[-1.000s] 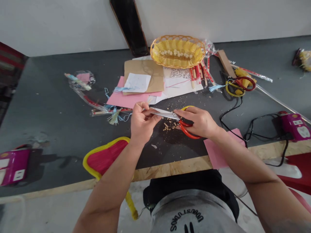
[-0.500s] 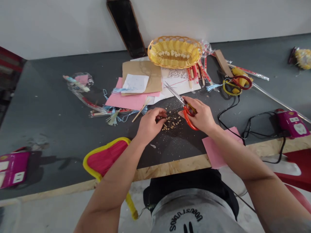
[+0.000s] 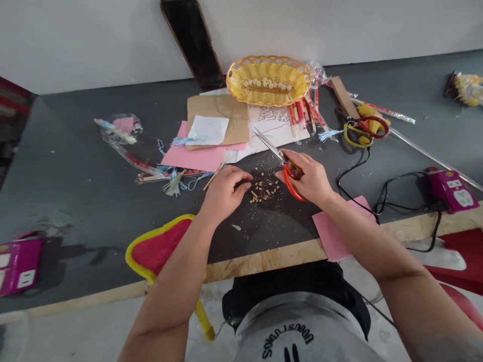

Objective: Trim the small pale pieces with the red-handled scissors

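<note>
My right hand [image 3: 311, 178] is closed around the orange handles of a pair of scissors [image 3: 290, 173], whose metal blades point away and to the left over the table. The blades look nearly closed. My left hand [image 3: 228, 191] hovers low over the dark tabletop, with a gap between thumb and forefinger and nothing visible in it. Beside its fingertips lies a scatter of small cut wooden bits [image 3: 265, 192] and fine crumbs. A thin wooden stick [image 3: 212, 178] lies just behind the left hand, partly hidden by it.
A yellow woven basket [image 3: 268, 95] with pale pieces stands at the back. Papers [image 3: 206, 157], tassels [image 3: 174, 183] and wrapped red sticks [image 3: 302, 113] lie around. A second pair of scissors [image 3: 373, 126] and a purple box with cable [image 3: 455, 191] are at right; a yellow-rimmed red fan shape [image 3: 160, 246] is at left.
My left hand has moved left, away from the wooden bits, and its thumb and forefinger have parted. My right hand keeps the scissors in nearly the same place.
</note>
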